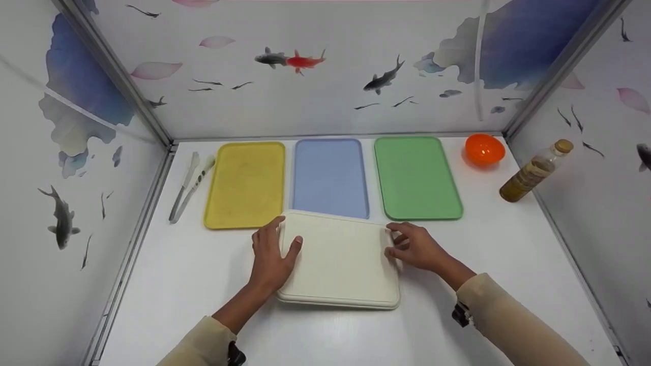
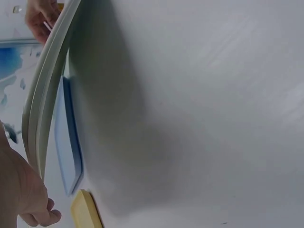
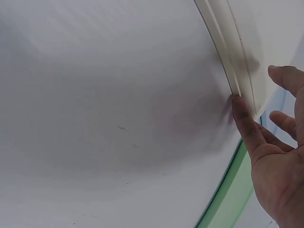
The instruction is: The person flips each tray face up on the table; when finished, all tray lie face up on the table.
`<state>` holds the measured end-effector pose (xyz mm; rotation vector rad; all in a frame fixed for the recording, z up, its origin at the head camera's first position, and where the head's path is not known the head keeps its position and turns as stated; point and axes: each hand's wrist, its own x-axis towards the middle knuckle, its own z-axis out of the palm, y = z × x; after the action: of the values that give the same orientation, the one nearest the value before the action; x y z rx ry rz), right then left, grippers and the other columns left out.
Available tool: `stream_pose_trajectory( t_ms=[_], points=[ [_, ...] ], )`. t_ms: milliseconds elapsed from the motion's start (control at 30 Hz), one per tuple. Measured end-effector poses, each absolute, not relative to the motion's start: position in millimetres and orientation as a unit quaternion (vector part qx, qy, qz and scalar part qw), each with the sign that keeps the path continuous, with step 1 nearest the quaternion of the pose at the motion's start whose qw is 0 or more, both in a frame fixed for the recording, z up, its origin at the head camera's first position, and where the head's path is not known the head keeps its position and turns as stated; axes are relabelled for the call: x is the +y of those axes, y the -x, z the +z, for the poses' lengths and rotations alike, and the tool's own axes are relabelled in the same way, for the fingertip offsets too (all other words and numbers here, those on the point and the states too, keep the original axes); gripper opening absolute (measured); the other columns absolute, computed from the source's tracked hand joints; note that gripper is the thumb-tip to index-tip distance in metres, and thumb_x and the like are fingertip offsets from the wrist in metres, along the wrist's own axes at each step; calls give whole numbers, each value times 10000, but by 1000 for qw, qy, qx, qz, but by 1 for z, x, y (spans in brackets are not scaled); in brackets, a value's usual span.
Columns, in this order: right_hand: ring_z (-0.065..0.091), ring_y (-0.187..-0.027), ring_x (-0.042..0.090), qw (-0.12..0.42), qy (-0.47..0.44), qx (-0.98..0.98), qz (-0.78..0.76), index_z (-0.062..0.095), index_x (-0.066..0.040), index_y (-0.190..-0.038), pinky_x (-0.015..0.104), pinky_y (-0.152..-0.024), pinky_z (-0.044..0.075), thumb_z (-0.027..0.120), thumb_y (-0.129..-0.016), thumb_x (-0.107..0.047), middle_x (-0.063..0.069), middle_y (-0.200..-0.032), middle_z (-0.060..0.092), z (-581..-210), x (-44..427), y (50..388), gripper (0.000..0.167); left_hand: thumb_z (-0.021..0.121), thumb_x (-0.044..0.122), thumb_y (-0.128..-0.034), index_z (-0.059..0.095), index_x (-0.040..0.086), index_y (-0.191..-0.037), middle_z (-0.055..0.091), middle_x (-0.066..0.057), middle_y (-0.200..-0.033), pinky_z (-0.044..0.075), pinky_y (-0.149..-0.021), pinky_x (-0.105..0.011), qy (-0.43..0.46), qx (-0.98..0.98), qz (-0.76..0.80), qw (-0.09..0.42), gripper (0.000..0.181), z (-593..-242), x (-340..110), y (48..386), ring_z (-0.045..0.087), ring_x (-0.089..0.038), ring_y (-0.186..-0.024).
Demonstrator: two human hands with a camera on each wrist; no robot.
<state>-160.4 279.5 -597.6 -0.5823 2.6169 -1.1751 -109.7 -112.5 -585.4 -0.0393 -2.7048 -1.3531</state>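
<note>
Two cream trays [image 1: 341,262], nested, are held a little above the table and tilted, their stacked rims [image 2: 40,95] showing in the left wrist view. My left hand [image 1: 273,256] grips their left edge, thumb on top and fingers along the side. At the right edge is my right hand [image 1: 414,246]. In the right wrist view one fingertip [image 3: 240,107] touches the rim while the thumb [image 3: 287,78] stands apart above the surface. Just behind, a blue tray [image 1: 330,178] lies partly covered by the cream ones.
A yellow tray [image 1: 245,185] and a green tray [image 1: 419,178] lie on either side of the blue one. Metal tongs [image 1: 189,190] rest at the far left. An orange bowl [image 1: 484,150] and a corked bottle of brownish liquid [image 1: 531,175] stand back right. Printed panels [image 1: 325,107] enclose the table.
</note>
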Motion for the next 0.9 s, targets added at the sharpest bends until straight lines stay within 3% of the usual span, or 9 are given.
stream_pose_trajectory(
  t_ms=[367, 533, 900],
  points=[
    [782, -1136, 437, 109, 181, 891, -401, 588, 28, -1543, 493, -910, 666, 831, -1007, -171, 292, -1463, 657, -596, 278, 160, 622, 681, 407, -1090, 548, 189, -1609, 649, -60, -1556, 382, -1232, -578, 30, -862, -493, 119, 579, -561, -119, 120, 500, -309, -1479],
    [769, -1178, 449, 118, 176, 889, -405, 547, 24, -1587, 493, -935, 662, 816, -1017, -168, 291, -1534, 623, -594, 273, 160, 659, 685, 363, -1089, 548, 204, -1610, 687, -60, -1530, 411, -1196, -587, 33, -849, -510, 135, 561, -552, -122, 126, 525, -298, -1484],
    [756, -1186, 444, 116, 184, 882, -418, 548, 20, -1591, 467, -933, 665, 807, -1029, -199, 293, -1519, 634, -596, 261, 161, 657, 627, 245, -1106, 593, 180, -1569, 719, -12, -1506, 411, -1200, -592, 100, -825, -527, 181, 469, -524, -123, 136, 569, -274, -1452]
  ],
)
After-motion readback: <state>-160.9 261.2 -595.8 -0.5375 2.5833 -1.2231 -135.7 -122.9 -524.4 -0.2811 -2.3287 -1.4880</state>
